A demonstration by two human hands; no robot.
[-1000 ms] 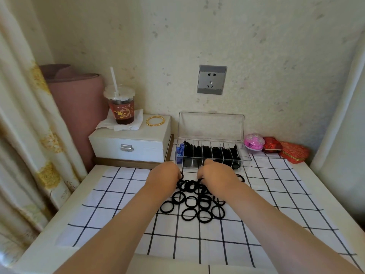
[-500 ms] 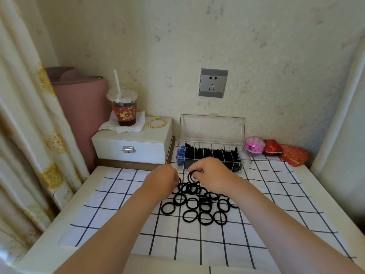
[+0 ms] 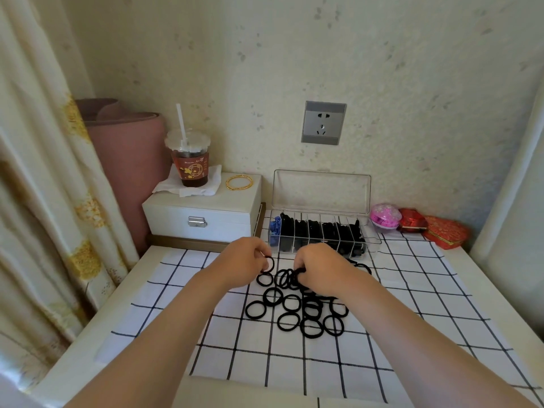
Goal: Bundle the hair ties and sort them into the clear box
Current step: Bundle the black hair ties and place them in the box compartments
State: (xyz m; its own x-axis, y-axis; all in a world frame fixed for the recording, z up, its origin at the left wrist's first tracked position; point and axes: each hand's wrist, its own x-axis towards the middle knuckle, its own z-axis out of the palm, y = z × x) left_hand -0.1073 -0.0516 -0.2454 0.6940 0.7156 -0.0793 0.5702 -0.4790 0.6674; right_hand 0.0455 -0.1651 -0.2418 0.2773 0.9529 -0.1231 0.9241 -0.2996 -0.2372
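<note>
Fingers point(image 3: 260, 252) of the left hand point(image 3: 244, 265) are curled, pinching a single hair tie point(image 3: 270, 264) upright just above the cloth. Fingers point(image 3: 300, 260) of the right hand point(image 3: 321, 267) are curled downward round gathered ties point(image 3: 299, 272) at the far edge of the pile; their number cannot be told. The loose hair ties point(image 3: 312, 305) lie spread and overlapping on the checked cloth point(image 3: 206, 334), just in front of both hands. The clear box point(image 3: 373, 245) stands beyond the hands against the wall, its lid point(image 3: 321, 188) raised upright. Its compartments hold black ties; the leftmost holds a blue item point(image 3: 276, 228). A white case point(image 3: 203, 213) stands left of the box, bearing a drink cup point(image 3: 190, 163) and a gold bangle point(image 3: 239, 182).
</note>
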